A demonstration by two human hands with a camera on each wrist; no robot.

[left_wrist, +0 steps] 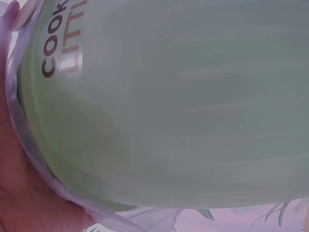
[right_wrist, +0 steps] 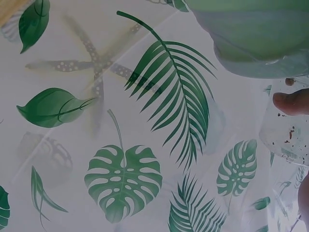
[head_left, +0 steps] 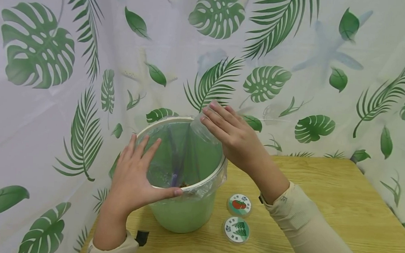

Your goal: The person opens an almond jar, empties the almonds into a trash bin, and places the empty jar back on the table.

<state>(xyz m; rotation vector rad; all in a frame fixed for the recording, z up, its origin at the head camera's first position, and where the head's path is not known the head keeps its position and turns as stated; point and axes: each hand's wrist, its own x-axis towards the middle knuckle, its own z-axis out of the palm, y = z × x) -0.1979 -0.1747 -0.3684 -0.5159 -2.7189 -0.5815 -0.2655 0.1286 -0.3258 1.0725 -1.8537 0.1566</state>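
Note:
A pale green bin [head_left: 183,214] with a white rim and a clear plastic liner stands on the table. My left hand [head_left: 133,180] rests on its near-left rim, fingers spread and thumb lying along the front edge. Over the far-right rim, my right hand [head_left: 231,134] grips a clear plastic jar [head_left: 202,128], tilted with its mouth toward the bin's inside. Small brown bits cling inside the jar [right_wrist: 292,135] in the right wrist view. Brown scraps [head_left: 184,184] show low in the bin. Printed lettering [left_wrist: 60,43] marks the bin's side in the left wrist view.
Two round lids lie right of the bin: one with a red fruit picture [head_left: 239,204], one with a green picture [head_left: 236,229]. The wooden table [head_left: 305,210] reaches to the right. A leaf-patterned curtain [head_left: 278,81] hangs behind and at the left.

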